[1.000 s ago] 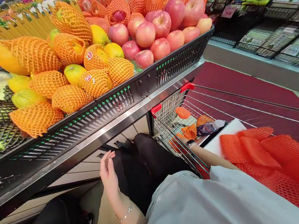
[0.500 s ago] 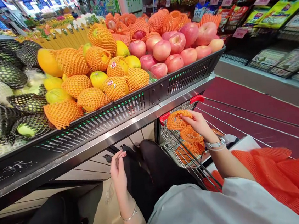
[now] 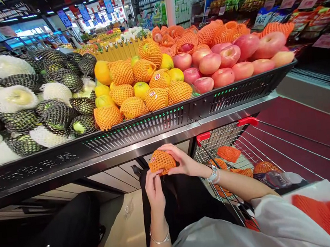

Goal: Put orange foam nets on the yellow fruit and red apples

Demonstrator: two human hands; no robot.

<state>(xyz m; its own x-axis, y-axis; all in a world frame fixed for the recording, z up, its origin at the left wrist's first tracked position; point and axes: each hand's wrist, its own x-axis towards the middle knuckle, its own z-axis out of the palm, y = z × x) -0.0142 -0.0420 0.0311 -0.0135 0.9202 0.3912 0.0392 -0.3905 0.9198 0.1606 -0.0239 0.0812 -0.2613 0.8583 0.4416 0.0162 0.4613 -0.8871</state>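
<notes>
Above my lap, in front of the display's metal edge, both hands hold an orange in a foam net [image 3: 161, 162]. A red and white sticker shows on its left side. My right hand [image 3: 182, 161] grips it from the right, the fingers over its top and the thumb underneath. From below, my left hand [image 3: 154, 187] pinches its lower left edge. Similar netted oranges [image 3: 133, 108] lie piled in the black bin [image 3: 204, 105] ahead, with bare pink apples [image 3: 210, 63] to their right.
On my right stands a wire shopping cart [image 3: 219, 135] with red corner pieces and several orange foam nets [image 3: 229, 153] inside. Melons in black and white nets [image 3: 55, 93] fill the bin's left. A person's dark-clothed leg [image 3: 76, 231] is at lower left. Snack shelves [image 3: 297, 11] stand behind.
My right hand has moved left from over the cart, bringing the netted orange to my left hand, which now touches it too. The view has swung left.
</notes>
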